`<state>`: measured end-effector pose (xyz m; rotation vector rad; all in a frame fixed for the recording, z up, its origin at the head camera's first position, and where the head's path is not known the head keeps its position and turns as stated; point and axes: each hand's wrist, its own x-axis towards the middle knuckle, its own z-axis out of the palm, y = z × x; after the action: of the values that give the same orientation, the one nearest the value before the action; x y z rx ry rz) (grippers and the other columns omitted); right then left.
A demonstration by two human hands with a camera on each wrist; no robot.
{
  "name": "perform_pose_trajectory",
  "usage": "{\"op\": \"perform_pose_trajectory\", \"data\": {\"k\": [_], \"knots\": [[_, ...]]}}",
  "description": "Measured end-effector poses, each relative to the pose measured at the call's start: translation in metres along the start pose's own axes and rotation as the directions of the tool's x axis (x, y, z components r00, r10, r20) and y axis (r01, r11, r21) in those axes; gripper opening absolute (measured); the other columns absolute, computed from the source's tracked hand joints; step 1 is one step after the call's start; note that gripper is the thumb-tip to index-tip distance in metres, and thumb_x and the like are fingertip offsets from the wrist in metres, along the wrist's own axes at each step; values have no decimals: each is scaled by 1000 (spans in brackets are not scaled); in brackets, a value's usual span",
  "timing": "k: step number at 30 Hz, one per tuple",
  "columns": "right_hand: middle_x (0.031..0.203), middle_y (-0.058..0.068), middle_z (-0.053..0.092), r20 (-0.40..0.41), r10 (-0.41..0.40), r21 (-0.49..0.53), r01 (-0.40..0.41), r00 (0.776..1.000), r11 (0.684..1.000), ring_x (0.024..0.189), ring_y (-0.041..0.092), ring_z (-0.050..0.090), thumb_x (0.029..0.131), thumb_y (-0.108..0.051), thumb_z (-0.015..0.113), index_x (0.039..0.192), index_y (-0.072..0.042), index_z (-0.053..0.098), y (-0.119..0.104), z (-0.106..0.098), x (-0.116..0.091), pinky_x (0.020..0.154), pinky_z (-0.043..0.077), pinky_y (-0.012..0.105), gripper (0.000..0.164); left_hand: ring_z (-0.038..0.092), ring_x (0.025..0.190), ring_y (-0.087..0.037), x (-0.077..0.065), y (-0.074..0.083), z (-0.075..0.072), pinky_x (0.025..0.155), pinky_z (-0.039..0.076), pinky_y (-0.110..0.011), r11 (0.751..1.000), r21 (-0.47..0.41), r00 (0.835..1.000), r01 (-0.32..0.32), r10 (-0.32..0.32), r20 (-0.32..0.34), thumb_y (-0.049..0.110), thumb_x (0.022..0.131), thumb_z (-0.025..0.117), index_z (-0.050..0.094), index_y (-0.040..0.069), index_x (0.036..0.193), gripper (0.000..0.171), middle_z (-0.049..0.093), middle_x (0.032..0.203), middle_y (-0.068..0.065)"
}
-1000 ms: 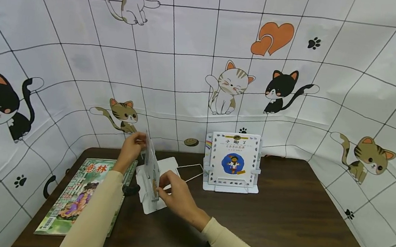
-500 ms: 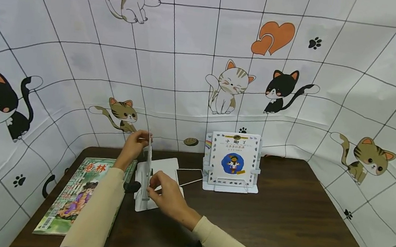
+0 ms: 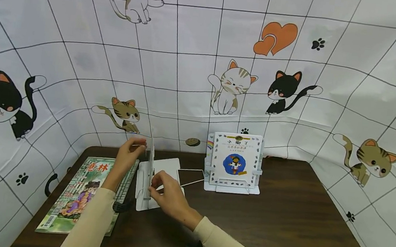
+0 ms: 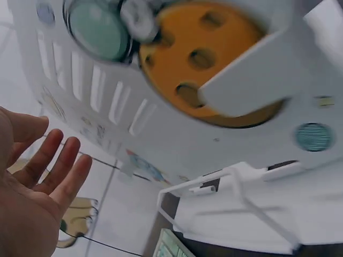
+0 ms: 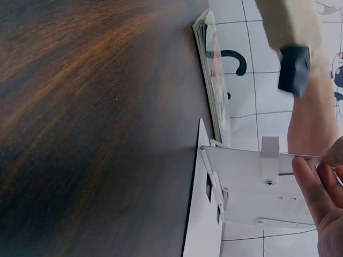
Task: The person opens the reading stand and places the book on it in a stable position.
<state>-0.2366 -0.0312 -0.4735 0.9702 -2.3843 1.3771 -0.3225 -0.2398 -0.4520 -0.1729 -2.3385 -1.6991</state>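
A white book stand [image 3: 168, 168] lies with its base flat on the table, and its back panel [image 4: 169, 101] is raised nearly upright, edge-on in the head view. In the left wrist view the panel bears slots and a printed orange disc, with a clip arm over it. My right hand [image 3: 172, 198] pinches the panel's near edge between thumb and fingers, also visible as the right hand [image 5: 328, 198] in the right wrist view. My left hand [image 3: 129, 157] is just left of the panel, apart from it, its fingers loosely bent and holding nothing. A white wire support [image 4: 236, 184] stands below the panel.
A magazine [image 3: 77, 195] lies at the table's left. Another stand holding a white children's book [image 3: 235, 160] stands at the back, right of the hands. The dark wooden table [image 3: 267, 225] reaches a cat-print sheet [image 3: 188, 77] behind.
The panel has swung left from a slant to nearly upright, the right hand moving with it. My left hand has let go of the panel's far edge and drawn slightly away.
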Motion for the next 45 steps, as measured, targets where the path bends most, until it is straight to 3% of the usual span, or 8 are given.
{"op": "perform_pose_trajectory", "data": {"k": [7,10,14,18,23,33,40,45], "knots": [[98,10,72,6,11,21,-12,1000,1000,93,18,74,97,-1,75,107,-6,61,1,0,2,82,65,30,18,61,117,-1,-55,23,0,98,50,-12,997,-3,997,-72,72,30,21,111,60,61,0,140,35,64,139,-21],[100,10,72,20,9,31,-10,1000,999,94,18,74,97,-1,74,107,-6,61,1,1,2,82,64,28,18,57,126,-9,-77,30,3,101,49,-11,993,-24,991,-117,118,62,14,109,62,57,-2,142,37,58,142,-20],[104,10,72,41,-8,34,6,999,999,97,18,74,99,-2,73,111,-6,61,2,2,3,84,63,25,17,54,134,-30,-95,36,12,106,57,-31,984,13,982,-178,177,71,9,103,71,52,-2,146,48,51,145,-20],[110,10,74,104,-10,66,3,995,998,100,19,74,101,-4,71,117,-6,63,2,-3,5,88,62,24,18,55,131,-35,-101,37,22,100,60,-45,972,80,975,-221,222,0,6,97,78,55,-5,141,50,53,140,-20],[114,12,75,178,24,144,-50,984,988,103,23,75,103,-3,69,119,-4,67,9,-21,19,89,61,22,16,59,122,-20,-104,35,30,91,64,-30,965,94,962,-245,254,-96,-3,94,78,63,-6,128,38,60,130,-18],[117,12,74,98,173,133,-185,980,974,103,22,75,108,-14,63,126,-2,66,30,-67,90,89,63,31,21,63,112,-4,-110,38,33,82,60,-15,941,102,916,-323,338,-214,-8,89,81,73,-3,118,31,67,119,-16],[123,12,71,101,202,58,-208,974,976,110,25,73,110,-15,61,128,-3,64,31,-67,126,91,62,33,22,64,111,-4,-117,44,32,79,61,-17,942,79,914,-327,337,-226,-9,87,82,75,-1,115,30,68,118,-16],[135,14,69,134,135,-35,-131,982,991,124,29,69,110,-10,59,137,-1,63,24,-53,143,101,59,36,29,69,108,-10,-115,45,32,79,62,-18,945,71,917,-320,328,-229,-8,87,82,75,-2,116,30,69,117,-16]]}}
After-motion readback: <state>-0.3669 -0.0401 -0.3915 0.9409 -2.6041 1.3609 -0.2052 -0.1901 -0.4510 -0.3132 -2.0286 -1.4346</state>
